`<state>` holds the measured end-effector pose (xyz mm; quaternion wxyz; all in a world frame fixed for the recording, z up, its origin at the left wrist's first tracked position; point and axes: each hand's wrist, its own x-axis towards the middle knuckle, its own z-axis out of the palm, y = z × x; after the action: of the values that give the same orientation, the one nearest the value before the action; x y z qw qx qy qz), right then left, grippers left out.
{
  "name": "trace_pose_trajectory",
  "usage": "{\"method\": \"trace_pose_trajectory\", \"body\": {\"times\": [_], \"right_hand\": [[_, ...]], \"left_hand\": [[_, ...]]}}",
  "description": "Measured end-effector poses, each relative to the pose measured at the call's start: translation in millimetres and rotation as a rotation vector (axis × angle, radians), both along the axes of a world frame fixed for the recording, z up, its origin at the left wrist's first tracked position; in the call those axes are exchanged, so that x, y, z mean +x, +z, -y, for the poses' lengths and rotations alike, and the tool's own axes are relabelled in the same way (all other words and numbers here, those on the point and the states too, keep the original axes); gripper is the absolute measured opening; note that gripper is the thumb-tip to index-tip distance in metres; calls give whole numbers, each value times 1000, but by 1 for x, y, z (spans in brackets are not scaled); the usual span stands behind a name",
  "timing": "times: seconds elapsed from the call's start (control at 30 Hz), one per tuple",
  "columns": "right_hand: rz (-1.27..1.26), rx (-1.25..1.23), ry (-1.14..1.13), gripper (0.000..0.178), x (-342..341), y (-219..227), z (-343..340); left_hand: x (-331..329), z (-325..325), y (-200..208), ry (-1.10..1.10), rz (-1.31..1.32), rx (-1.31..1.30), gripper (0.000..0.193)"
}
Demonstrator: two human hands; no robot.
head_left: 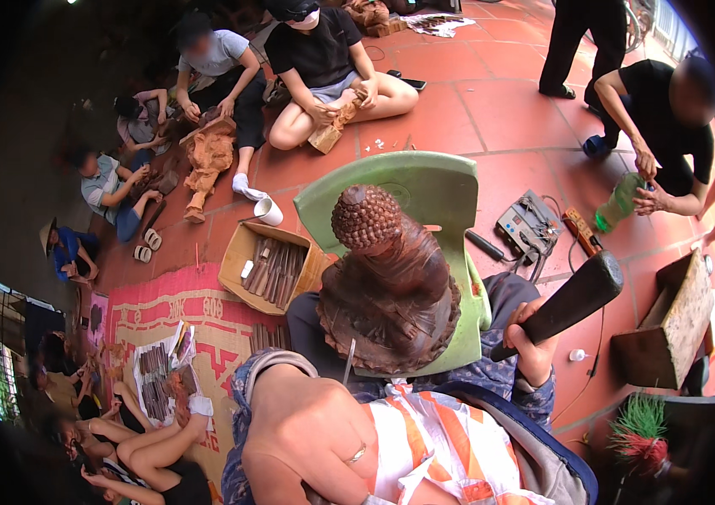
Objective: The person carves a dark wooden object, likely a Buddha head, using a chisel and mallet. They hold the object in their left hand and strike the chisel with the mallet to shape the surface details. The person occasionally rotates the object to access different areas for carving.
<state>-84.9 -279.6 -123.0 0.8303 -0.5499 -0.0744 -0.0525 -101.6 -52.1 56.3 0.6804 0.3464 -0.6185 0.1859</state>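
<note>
A dark brown carved wooden statue point(391, 278) of a seated, robed figure with a knobbly curled head stands on a green plastic chair point(450, 181) in front of me. My left hand point(307, 429) is closed near the statue's base. From it rises the thin metal blade of a chisel point(349, 362), close to the carved lower edge; its handle is hidden by the hand. To the right of the statue, my right hand point(534, 345) grips a dark mallet point(580, 299) by its narrow end, with the thick end raised up and right.
A cardboard box point(239, 263) of several chisels lies left, beside a white cup point(268, 212). More tools rest on a patterned mat point(164, 307). Rightward are a power unit point(530, 225), a wooden box point(669, 328) and a person with a green bottle point(622, 202). Several people sit carving at the back.
</note>
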Motion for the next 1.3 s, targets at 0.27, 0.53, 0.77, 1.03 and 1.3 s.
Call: {"method": "trace_pose_trajectory", "body": {"times": [0.27,0.53,0.77,1.03,1.3], "right_hand": [[12,-41,-14,25,-8,-3,-1],[-8,-6,-47,25,-12,-2,-1],[276,-47,-72,42,-6,3,14],[434,-174,-271,35,-7,25,31],[422,-205,-249,34,0,14,23]], "left_hand": [[3,-41,1,-266,41,429,33],[31,-51,6,-385,72,462,54],[41,-15,-17,375,156,948,44],[58,18,-1,487,586,798,31],[69,10,-7,457,514,792,37]]}}
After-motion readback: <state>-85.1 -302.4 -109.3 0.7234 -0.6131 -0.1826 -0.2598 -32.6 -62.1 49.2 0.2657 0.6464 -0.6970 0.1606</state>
